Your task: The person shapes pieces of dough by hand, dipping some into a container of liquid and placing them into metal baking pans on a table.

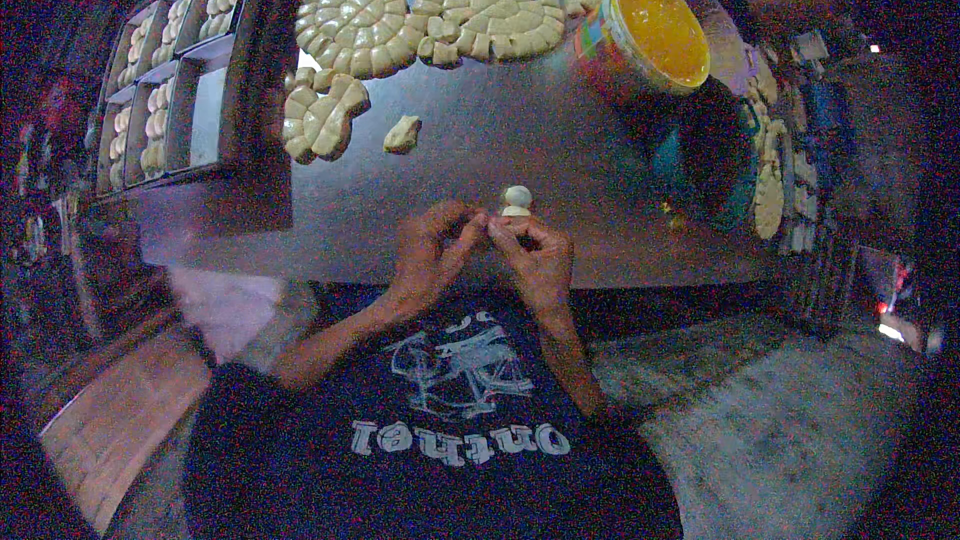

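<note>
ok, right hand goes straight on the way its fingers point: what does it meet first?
The left hand, most likely: the right hand points leftward and slightly away, straight at it. Whether they already touch, I can't tell. The pale dough balls show beyond the right hand, off that line.

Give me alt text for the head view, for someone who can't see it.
A person's left hand and right hand work fingertips close together over a table, near a small pale dough ball. Beyond lie sectioned dough rounds; a divided tray stands left, a bucket right.
</note>
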`<control>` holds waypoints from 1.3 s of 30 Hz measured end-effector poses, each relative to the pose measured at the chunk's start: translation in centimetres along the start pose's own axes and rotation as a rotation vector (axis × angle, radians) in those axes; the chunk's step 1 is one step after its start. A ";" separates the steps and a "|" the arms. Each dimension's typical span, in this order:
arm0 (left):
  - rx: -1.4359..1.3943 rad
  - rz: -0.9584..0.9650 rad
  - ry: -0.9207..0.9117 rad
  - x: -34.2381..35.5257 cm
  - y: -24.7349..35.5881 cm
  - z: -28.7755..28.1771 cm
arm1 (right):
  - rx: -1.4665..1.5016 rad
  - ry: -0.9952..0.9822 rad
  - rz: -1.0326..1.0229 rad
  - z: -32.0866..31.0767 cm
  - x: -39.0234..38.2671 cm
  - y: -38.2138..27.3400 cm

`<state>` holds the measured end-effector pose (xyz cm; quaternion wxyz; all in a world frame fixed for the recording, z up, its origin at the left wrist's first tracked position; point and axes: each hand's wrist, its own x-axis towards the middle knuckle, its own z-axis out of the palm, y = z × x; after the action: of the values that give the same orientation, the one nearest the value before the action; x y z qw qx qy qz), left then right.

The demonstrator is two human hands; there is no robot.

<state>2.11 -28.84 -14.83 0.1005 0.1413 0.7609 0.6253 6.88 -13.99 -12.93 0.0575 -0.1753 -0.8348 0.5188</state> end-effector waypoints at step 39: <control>0.602 0.242 0.366 9.7 -12.9 -4.4 | -0.534 0.185 -0.441 -6.1 0.8 11.5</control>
<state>-9.62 -31.90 -26.40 -0.1577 0.1394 0.8939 0.3958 10.56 -3.95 -20.45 0.1956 -0.0460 -0.9499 0.2395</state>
